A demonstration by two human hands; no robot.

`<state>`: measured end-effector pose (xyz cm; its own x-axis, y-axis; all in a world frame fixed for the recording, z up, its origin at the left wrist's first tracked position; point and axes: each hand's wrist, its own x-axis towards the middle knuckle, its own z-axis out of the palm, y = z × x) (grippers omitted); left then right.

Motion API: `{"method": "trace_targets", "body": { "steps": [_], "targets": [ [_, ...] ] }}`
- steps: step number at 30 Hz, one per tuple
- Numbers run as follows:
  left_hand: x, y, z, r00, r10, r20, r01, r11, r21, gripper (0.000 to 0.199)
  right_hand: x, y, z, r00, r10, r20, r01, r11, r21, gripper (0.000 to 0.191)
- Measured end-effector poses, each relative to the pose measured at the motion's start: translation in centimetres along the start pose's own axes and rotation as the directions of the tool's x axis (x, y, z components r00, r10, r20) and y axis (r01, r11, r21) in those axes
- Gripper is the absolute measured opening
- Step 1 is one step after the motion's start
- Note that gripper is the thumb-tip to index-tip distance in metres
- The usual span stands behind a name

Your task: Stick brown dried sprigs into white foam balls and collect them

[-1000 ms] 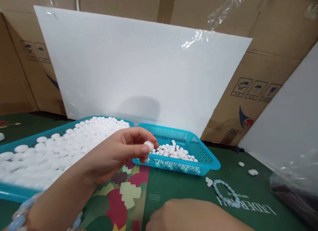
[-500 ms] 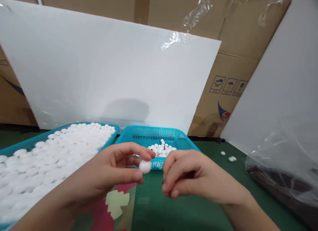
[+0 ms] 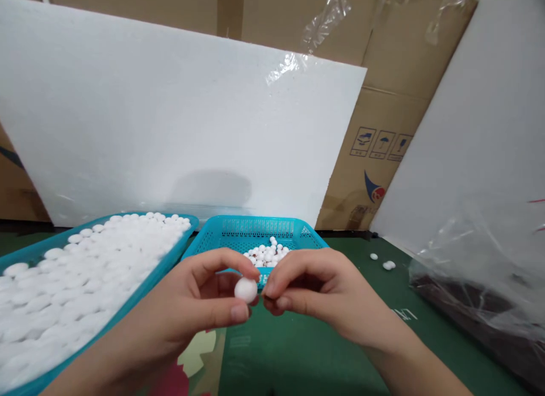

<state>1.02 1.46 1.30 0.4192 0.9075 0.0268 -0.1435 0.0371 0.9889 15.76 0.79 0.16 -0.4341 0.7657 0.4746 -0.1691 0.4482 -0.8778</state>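
Note:
Between the thumb and fingertips of my left hand [image 3: 200,299] is a small white ball [image 3: 246,291], held up above the green table. My right hand [image 3: 315,288] is closed in a pinch just right of the ball, its fingertips close to it. Something small and brownish shows at those fingertips, too small to name. Behind both hands stands a blue perforated basket [image 3: 255,219] with a heap of smaller white balls [image 3: 266,255] in it, some with reddish-brown spots. A blue tray [image 3: 159,271] at the left is filled with white balls [image 3: 97,277].
A few white pieces [image 3: 388,265] lie on the green table [image 3: 298,362] at the right. Beyond them is a dark object under clear plastic [image 3: 481,277]. A white board [image 3: 191,112] leans against cardboard boxes [image 3: 395,89] at the back. A patterned patch [image 3: 198,350] lies below my left hand.
My right hand has moved left, bringing its pinched fingertips close to the ball. My left hand keeps its hold on the ball. The view has shifted slightly to the right.

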Motion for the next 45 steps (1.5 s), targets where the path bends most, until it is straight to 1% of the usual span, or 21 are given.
{"method": "trace_targets", "body": {
  "steps": [2,4,7,9,11,14,18,19,24,28,32,36,39,42,45],
  "targets": [
    [0.0,0.0,0.2,1.0,-0.016,0.013,0.016,1.0,-0.003,0.014,0.2,0.0,0.1,1.0,0.011,-0.011,-0.011,1.0,0.003,0.018],
    [0.1,-0.1,0.2,0.999,-0.007,0.033,0.008,1.0,-0.012,0.014,0.3,0.0,0.0,1.0,0.004,-0.026,-0.005,0.999,-0.033,0.018],
    [0.5,-0.4,-0.1,0.996,0.025,0.086,-0.025,1.0,-0.003,0.013,0.3,-0.1,-0.2,0.998,-0.037,-0.046,0.029,0.986,-0.167,0.015],
    [0.7,-0.6,-0.2,0.992,0.036,0.118,-0.039,0.999,0.019,0.012,0.3,-0.2,-0.3,0.998,-0.049,-0.036,0.038,0.966,-0.256,0.013],
    [0.7,-0.7,-0.1,0.994,0.043,0.096,-0.045,0.999,0.021,0.012,0.2,-0.3,-0.4,0.999,-0.031,-0.017,0.024,0.952,-0.305,0.014],
    [0.7,-0.8,0.0,0.997,0.058,0.04,-0.058,0.998,-0.001,0.011,0.1,-0.5,-0.5,1.0,-0.003,-0.009,0.0,0.948,-0.319,0.013],
    [0.8,-0.8,0.0,0.993,0.033,0.111,-0.036,0.999,0.018,0.011,0.1,-0.5,-0.3,1.0,0.015,-0.008,-0.017,0.951,-0.308,0.013],
    [0.8,-0.8,0.0,0.993,0.029,0.115,-0.031,0.999,0.021,0.01,0.1,-0.5,-0.3,1.0,0.016,-0.004,-0.017,0.951,-0.31,0.013],
    [0.5,-0.7,0.4,0.999,0.042,0.029,-0.042,0.999,-0.007,0.008,0.1,-0.4,-0.4,1.0,0.023,-0.002,-0.022,0.947,-0.319,0.012],
    [0.4,-0.4,0.6,1.0,0.02,0.018,-0.019,1.0,-0.01,0.009,0.1,-0.4,-0.4,1.0,0.018,-0.011,-0.02,0.945,-0.327,0.013],
    [0.4,-0.5,0.6,1.0,0.017,-0.007,-0.017,1.0,-0.007,0.01,0.0,-0.4,-0.2,1.0,-0.005,-0.018,-0.002,0.931,-0.364,0.014],
    [0.5,-0.7,0.5,1.0,0.024,-0.015,-0.023,1.0,0.02,0.01,0.0,-0.4,-0.2,0.999,-0.048,-0.003,0.042,0.903,-0.428,0.014],
    [0.7,-0.9,0.1,0.999,0.038,-0.003,-0.037,0.998,0.046,0.008,0.0,-0.5,-0.5,0.992,-0.127,0.019,0.12,0.87,-0.479,0.015],
    [1.0,-1.0,-0.3,0.999,0.04,0.008,-0.041,0.997,0.066,0.006,-0.1,-0.7,-0.9,0.975,-0.221,0.028,0.202,0.822,-0.532,0.017],
    [1.2,-1.1,-0.4,0.998,0.057,-0.027,-0.056,0.997,0.05,0.01,-0.3,-0.8,-1.1,0.969,-0.244,0.026,0.215,0.796,-0.566,0.018]
  ]
}}
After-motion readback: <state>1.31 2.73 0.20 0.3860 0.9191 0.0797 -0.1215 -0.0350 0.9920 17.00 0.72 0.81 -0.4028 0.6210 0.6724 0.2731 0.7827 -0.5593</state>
